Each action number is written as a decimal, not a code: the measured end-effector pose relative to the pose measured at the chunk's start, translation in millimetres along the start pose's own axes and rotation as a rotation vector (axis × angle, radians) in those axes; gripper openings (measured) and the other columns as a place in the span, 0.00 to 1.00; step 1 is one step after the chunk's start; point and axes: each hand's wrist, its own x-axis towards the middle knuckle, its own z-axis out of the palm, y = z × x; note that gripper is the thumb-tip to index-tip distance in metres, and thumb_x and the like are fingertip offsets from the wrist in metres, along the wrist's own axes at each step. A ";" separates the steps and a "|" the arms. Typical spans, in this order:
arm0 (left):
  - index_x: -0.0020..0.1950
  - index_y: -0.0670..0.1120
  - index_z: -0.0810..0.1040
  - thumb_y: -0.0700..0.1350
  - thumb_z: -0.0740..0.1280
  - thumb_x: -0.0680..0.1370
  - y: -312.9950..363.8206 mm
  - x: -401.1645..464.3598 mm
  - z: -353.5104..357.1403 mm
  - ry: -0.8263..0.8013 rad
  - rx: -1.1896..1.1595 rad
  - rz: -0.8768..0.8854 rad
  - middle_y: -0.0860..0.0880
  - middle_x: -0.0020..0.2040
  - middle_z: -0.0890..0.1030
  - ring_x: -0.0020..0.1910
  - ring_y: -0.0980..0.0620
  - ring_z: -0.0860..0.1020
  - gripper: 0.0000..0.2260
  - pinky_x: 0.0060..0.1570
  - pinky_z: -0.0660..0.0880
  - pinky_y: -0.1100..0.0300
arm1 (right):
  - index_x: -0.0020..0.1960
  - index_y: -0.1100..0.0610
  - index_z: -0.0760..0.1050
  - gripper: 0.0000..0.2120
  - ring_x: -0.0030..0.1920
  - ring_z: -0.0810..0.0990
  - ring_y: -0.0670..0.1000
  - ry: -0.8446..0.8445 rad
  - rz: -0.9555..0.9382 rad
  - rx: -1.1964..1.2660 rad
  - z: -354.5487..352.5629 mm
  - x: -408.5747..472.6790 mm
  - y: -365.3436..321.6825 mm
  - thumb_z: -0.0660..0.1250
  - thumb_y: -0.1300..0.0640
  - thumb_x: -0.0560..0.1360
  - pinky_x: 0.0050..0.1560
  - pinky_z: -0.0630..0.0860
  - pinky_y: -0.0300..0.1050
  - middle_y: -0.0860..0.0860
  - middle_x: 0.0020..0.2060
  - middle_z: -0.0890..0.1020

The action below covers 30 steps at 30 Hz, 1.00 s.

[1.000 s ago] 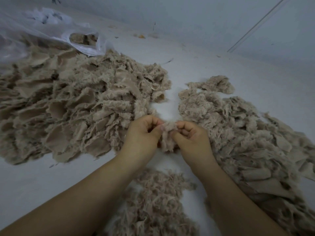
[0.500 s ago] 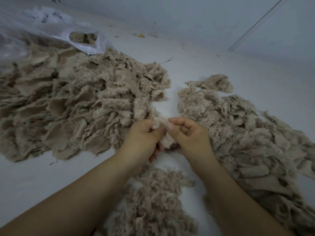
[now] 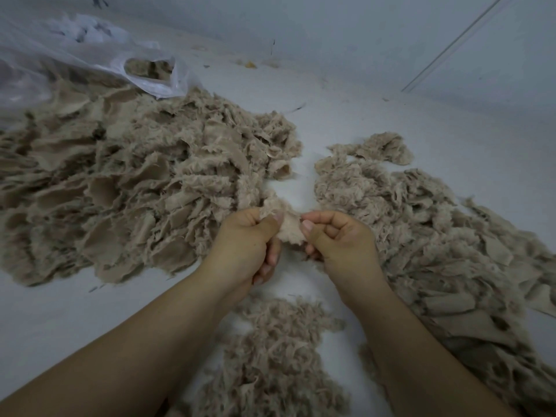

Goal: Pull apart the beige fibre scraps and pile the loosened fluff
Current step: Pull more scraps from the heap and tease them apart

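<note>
A small beige fibre scrap (image 3: 289,228) is stretched between my two hands at the centre of the view. My left hand (image 3: 245,245) pinches its left edge and my right hand (image 3: 340,240) pinches its right edge, thumbs on top. A large heap of beige scraps (image 3: 129,191) lies to the left. A second heap of scraps (image 3: 421,236) spreads to the right. Between my forearms, near the bottom, sits a pile of loosened fluff (image 3: 276,356).
A clear plastic bag (image 3: 78,64) holding more beige scraps lies at the far left behind the big heap. The pale floor (image 3: 376,115) runs to a wall at the back. Small bits of litter lie near the wall.
My hands have drawn slightly apart, so the scrap now spans a wider gap between them. The heaps and the fluff pile have not moved.
</note>
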 end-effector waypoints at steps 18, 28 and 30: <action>0.74 0.43 0.66 0.39 0.61 0.80 2.6 37.1 27.0 0.001 1.006 0.205 0.41 0.66 0.71 0.55 0.40 0.78 0.22 0.50 0.79 0.46 | 0.47 0.56 0.81 0.10 0.26 0.70 0.43 0.167 -0.074 -0.035 2.4 0.8 0.5 0.62 0.64 0.82 0.27 0.69 0.35 0.43 0.25 0.75; 0.40 0.40 0.79 0.36 0.61 0.75 2.7 48.5 41.4 -0.013 0.953 0.103 0.38 0.36 0.80 0.38 0.39 0.80 0.08 0.40 0.80 0.45 | 0.57 0.53 0.78 0.12 0.27 0.76 0.44 0.141 -0.003 -0.091 1.7 5.2 2.5 0.57 0.55 0.85 0.28 0.74 0.37 0.47 0.28 0.79; 0.34 0.38 0.77 0.34 0.62 0.74 1.8 49.0 37.6 0.028 0.947 0.127 0.38 0.33 0.79 0.35 0.39 0.79 0.09 0.36 0.79 0.47 | 0.50 0.52 0.79 0.14 0.28 0.80 0.46 0.141 0.086 -0.128 0.9 7.7 1.2 0.56 0.51 0.85 0.26 0.75 0.37 0.52 0.33 0.83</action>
